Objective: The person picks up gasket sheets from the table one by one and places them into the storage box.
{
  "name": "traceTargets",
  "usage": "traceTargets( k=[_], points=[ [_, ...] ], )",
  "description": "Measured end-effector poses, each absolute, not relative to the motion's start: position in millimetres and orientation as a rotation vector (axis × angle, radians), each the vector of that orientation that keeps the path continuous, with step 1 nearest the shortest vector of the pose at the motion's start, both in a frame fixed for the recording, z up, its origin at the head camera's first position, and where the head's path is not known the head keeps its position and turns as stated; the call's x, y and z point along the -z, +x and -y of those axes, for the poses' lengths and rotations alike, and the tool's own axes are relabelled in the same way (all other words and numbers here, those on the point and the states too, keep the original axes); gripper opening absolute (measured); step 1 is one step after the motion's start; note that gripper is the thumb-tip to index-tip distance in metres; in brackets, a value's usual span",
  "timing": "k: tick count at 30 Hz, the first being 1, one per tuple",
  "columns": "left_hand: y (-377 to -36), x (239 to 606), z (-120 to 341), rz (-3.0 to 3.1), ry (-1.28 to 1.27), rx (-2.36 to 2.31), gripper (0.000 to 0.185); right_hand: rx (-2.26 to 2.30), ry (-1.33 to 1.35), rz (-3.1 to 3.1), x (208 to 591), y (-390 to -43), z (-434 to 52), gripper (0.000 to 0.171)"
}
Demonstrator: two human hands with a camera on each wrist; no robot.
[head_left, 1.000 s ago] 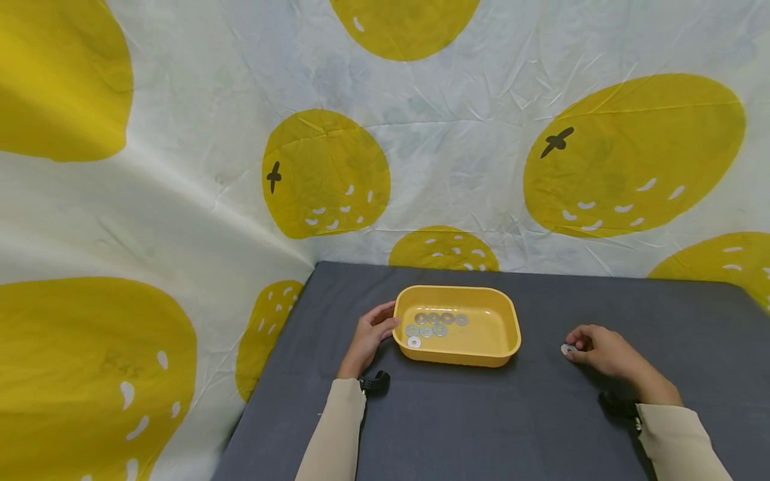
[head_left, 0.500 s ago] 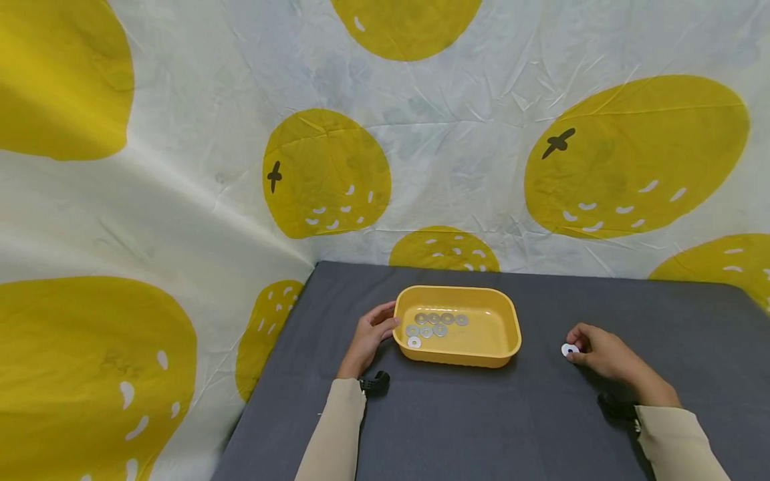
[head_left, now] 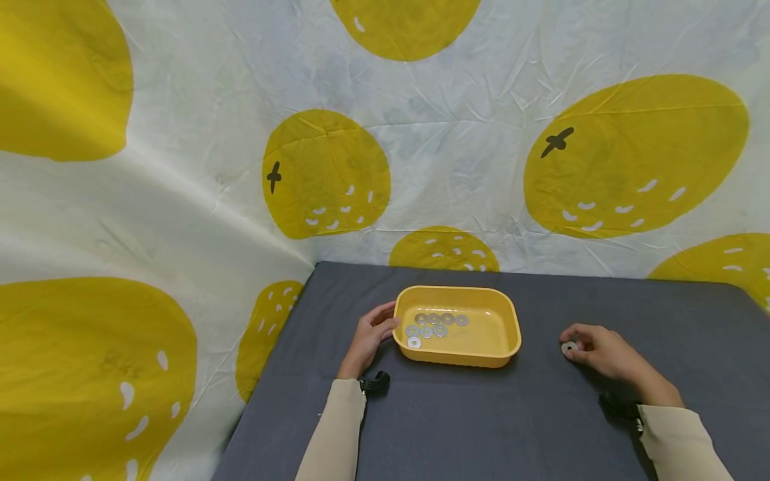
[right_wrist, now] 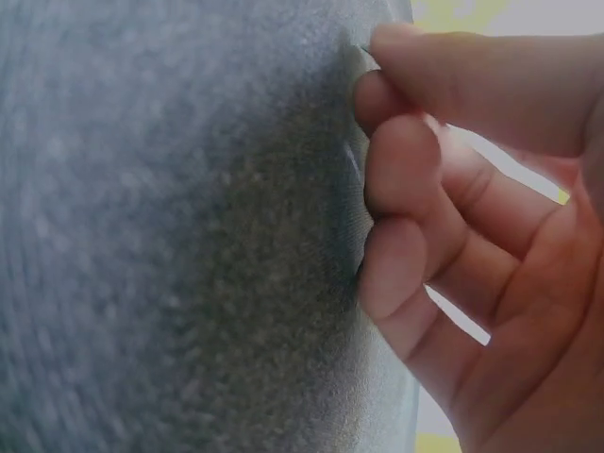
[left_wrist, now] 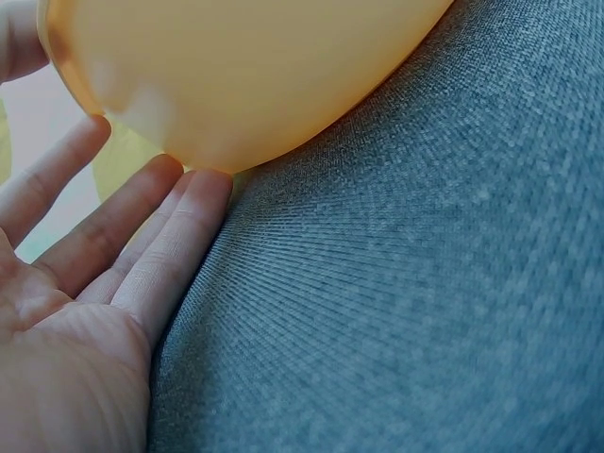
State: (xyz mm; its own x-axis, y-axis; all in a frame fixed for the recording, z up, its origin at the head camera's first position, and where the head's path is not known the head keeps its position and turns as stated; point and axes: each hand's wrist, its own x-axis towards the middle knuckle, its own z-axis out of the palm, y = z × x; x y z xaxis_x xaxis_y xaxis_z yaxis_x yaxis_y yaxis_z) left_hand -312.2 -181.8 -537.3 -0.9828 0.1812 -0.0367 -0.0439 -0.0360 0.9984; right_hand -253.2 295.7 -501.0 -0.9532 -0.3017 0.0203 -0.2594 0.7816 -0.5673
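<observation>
— On the grey cloth (head_left: pixel 481 414), right of the yellow tray (head_left: pixel 508 327), where was the loose washer (head_left: pixel 569 347)?

— It lay flat under the curled fingertips of the right hand (head_left: pixel 604 353), which pinched at its edge; whether it was off the cloth I could not tell.

— And the left hand (head_left: pixel 369 334)?

— Its fingers (left_wrist: pixel 142 236) lay straight against the tray's side, steadying it. Eight washers (head_left: pixel 434 325) sat inside.

— Advice for the pick?

— I judged that tipping one edge up with a nail, then pinching firmly, would serve best.

head high — wrists close, tabletop shared
</observation>
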Motion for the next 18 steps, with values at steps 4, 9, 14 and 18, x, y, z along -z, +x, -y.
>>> traceTargets(
  k=[4,9,14,18],
  points=[
    [-314,539,182,-2.060,0.147,-2.156,0.048,0.956,-0.434,-2.914,501,-253,-295,0.022],
    [-315,539,182,-2.059,0.148,-2.158,0.048,1.046,-0.387,-2.891,499,-255,-293,0.029],
    [-315,539,181,-2.059,0.153,-2.158,0.048,1.183,-0.372,-2.850,498,-256,-289,0.032],
    [-314,539,182,-2.056,0.158,-2.158,0.048,1.279,-0.405,-2.827,498,-257,-285,0.033]
  ],
)
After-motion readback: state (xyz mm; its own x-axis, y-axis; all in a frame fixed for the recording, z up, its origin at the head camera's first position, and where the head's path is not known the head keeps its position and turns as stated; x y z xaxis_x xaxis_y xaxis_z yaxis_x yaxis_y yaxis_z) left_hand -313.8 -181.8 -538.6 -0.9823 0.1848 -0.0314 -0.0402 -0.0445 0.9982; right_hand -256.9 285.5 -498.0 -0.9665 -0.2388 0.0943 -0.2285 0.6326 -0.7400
